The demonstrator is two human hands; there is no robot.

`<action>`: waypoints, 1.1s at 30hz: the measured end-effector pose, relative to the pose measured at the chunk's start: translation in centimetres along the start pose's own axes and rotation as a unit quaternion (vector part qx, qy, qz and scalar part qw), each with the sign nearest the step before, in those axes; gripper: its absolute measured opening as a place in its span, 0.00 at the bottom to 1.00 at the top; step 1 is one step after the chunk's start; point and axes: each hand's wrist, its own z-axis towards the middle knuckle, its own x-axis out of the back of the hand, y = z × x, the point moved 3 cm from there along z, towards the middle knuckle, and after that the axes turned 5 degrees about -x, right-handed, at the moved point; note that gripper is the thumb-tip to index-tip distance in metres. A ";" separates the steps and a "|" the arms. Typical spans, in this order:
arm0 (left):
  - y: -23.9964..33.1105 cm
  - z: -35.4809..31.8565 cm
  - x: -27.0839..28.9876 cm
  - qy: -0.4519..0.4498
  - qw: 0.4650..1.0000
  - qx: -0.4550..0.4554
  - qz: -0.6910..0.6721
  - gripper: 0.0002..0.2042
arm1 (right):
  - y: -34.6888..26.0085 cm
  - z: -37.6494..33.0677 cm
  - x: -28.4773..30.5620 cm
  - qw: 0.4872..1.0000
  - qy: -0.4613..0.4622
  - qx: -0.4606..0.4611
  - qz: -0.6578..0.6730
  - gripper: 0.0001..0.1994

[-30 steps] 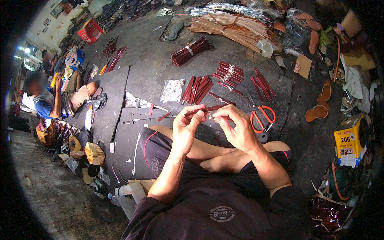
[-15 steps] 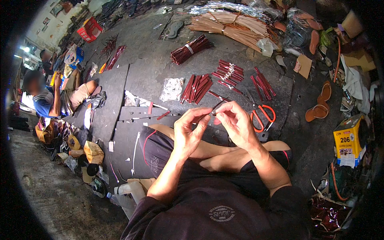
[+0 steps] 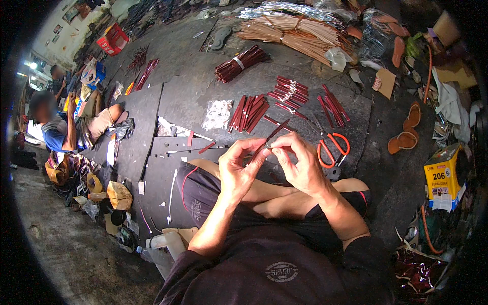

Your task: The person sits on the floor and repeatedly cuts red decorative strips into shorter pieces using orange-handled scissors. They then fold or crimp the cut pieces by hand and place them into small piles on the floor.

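Above my crossed legs, my left hand (image 3: 239,168) is closed, pinching a dark red strap (image 3: 278,130) between thumb and fingers. The strap's free end points up and to the right, past the fingertips. Close beside it, my right hand (image 3: 305,168) is closed, with thumb and forefinger pinched at a small pale bit by the strap; its kind is too small to tell. Scissors (image 3: 327,157) with orange handles lie just right of my right hand. Ahead of my hands are dark red strap piles (image 3: 249,113), some with shiny metal pieces (image 3: 290,91), and another small pile (image 3: 334,105).
A clear bag of small shiny pieces (image 3: 217,114) lies ahead on the left. Farther off are a tied dark red bundle (image 3: 241,63) and long tan strips (image 3: 292,33). Sandals (image 3: 406,134) and a yellow box (image 3: 443,178) stand right. Another person (image 3: 61,127) sits at left.
The dark red strap has swung up and now sticks out beyond my left fingertips. My right fingers have shifted slightly left and down, staying close to the left hand.
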 end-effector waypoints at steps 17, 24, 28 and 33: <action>-0.5 -0.3 -0.8 0.033 0.978 0.060 -0.195 0.18 | 0.3 -0.7 -1.2 0.992 0.098 -0.053 0.063 0.08; -0.9 -0.3 -0.9 0.026 0.980 0.058 -0.191 0.18 | 0.2 -0.3 -0.7 0.996 0.081 -0.012 0.018 0.08; -0.7 -0.2 -0.9 0.027 0.978 0.058 -0.197 0.19 | 0.2 -0.2 -0.7 0.996 0.083 -0.006 0.028 0.09; -0.5 0.0 -0.5 0.010 0.979 0.079 -0.189 0.19 | 0.4 -0.1 -0.7 0.996 0.067 -0.018 0.056 0.08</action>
